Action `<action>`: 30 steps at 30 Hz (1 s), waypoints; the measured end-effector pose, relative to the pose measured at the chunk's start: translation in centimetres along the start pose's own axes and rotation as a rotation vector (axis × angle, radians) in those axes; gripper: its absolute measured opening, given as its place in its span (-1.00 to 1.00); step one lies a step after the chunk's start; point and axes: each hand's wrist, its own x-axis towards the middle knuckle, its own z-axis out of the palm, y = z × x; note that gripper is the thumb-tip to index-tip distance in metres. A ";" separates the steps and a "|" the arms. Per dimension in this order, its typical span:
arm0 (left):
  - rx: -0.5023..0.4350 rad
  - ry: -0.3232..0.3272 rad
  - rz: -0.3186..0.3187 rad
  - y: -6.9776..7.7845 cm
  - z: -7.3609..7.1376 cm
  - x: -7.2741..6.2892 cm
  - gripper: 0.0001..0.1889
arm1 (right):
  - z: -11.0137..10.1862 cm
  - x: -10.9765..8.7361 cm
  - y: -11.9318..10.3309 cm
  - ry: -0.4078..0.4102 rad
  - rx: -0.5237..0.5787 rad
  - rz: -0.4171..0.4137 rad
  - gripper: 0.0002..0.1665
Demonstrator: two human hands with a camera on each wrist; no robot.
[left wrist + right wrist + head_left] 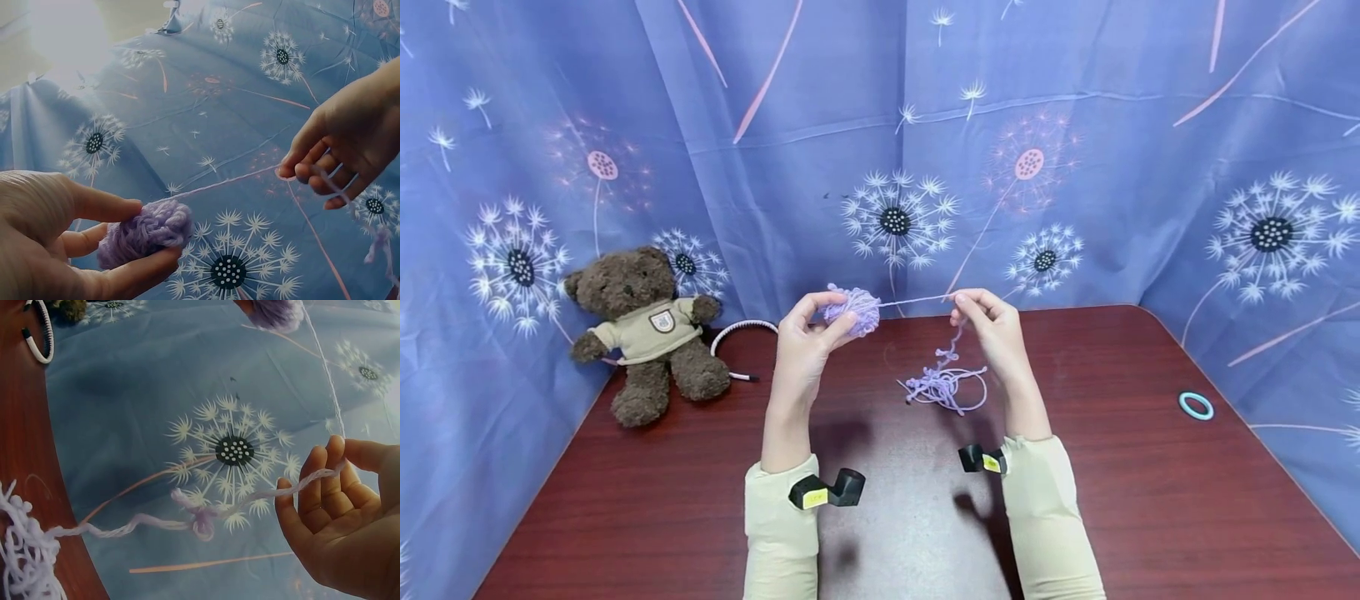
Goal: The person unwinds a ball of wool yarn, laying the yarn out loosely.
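A small lilac ball of yarn (859, 312) is gripped between the thumb and fingers of my left hand (805, 337), raised above the table. From the ball a taut strand of yarn (228, 180) runs across to my right hand (996, 329), which pinches it between thumb and index finger. Below that pinch, knobbly yarn hangs down to a loose tangle of lilac yarn (943, 387) on the table. In the right wrist view the hanging length (144, 522) shows a small knotted tuft, and the other fingers of the right hand are bent near it.
A brown teddy bear (651, 325) in a beige shirt sits at the table's back left. Beside it lies a white curved band (737, 329) with dark tips. A turquoise ring (1196, 406) lies on the right. Blue dandelion-print curtain (820, 108) surrounds the dark red table (1135, 500).
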 end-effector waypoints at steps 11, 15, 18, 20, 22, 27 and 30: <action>-0.066 0.115 0.072 0.2 -0.4 0.2 -0.72 | -1.0 0.3 0.4 0.026 0.028 0.006 -0.83; -0.061 0.098 0.050 0.3 -0.7 0.2 -0.69 | -1.6 0.5 0.5 0.078 0.088 0.028 -0.75; -0.052 0.096 0.039 0.3 -0.8 0.1 -0.68 | -2.3 0.6 0.5 0.139 0.112 0.040 -0.71; -0.046 0.099 0.035 0.3 -0.8 0.1 -0.68 | -2.9 0.7 0.5 0.181 0.132 0.046 -0.72; -0.041 0.101 0.035 0.4 -0.9 0.1 -0.67 | -3.6 0.7 0.4 0.220 0.166 0.050 -0.75; -0.044 0.108 0.032 0.4 -1.0 0.2 -0.66 | -5.9 0.7 0.4 0.336 0.262 0.047 -0.81; -0.035 0.114 0.030 0.3 -1.2 0.3 -0.67 | -7.4 0.7 0.6 0.422 0.334 0.032 -0.80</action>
